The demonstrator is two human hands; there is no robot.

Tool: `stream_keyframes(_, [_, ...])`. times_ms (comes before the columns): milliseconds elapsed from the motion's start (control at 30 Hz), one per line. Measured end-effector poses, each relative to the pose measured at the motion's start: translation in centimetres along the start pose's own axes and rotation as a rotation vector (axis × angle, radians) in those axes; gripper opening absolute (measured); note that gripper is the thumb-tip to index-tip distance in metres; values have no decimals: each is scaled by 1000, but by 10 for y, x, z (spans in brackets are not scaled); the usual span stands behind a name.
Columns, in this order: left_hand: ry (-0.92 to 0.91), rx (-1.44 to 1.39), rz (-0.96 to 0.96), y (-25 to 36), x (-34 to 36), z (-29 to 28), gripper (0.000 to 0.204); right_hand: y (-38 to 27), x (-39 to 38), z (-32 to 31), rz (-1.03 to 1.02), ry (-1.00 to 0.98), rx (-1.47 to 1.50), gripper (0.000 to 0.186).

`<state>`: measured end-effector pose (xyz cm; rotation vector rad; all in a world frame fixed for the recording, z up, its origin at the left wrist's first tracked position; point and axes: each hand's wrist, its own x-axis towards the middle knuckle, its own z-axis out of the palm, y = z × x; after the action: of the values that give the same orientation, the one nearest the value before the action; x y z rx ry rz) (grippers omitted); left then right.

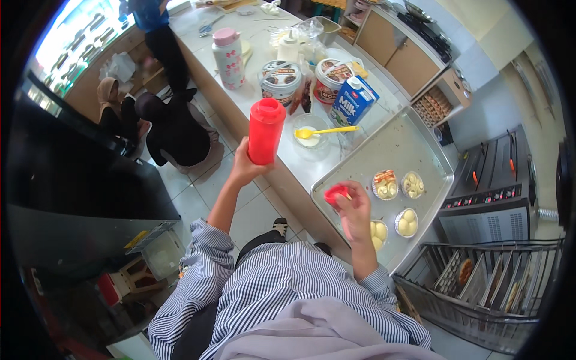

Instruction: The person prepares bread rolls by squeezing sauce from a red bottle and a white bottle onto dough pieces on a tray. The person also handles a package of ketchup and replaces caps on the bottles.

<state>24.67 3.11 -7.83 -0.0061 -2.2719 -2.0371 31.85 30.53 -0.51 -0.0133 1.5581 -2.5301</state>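
Note:
My left hand (247, 165) is wrapped round the lower part of a red squeeze bottle (266, 135), held upright with its mouth uncovered. Between the fingers of my right hand (354, 213) is a red bottle cap (337, 193), above the near side of a metal baking tray (354, 165). On that tray sit several paper-cupped buns; one bun (385, 185) has red-orange streaks over its top, and a pale bun (407, 222) lies close to my right hand. A glass bowl (310, 139) with white contents and a yellow spatula (330, 130) stands beyond the bottle.
Behind the bowl are a milk carton (355, 103), two tubs (281, 83), a white squeeze bottle (289, 48) and a pink-topped flask (228, 59). An oven (486, 180) and a wire rack (480, 288) stand at right. People crouch on the floor at left; one (180, 135) wears black.

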Motion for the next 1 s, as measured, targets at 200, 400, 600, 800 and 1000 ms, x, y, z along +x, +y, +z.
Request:
stream_keyframes(200, [282, 377, 115, -16, 45, 18, 70, 35, 39, 8, -242, 128, -820, 31])
stream_keyframes(400, [292, 330, 143, -46, 71, 31, 71, 60, 69, 12, -316, 158, -1355, 34])
stream_keyframes(600, [370, 279, 183, -53, 82, 43, 77, 83, 84, 0, -413, 138, -1625, 33])
stream_keyframes(800, [355, 297, 236, -57, 87, 37, 76, 91, 93, -1, -491, 147, -1521, 19])
stream_keyframes(1000, [372, 314, 221, -62, 92, 43, 84, 90, 95, -4, -448, 174, -1562, 18])
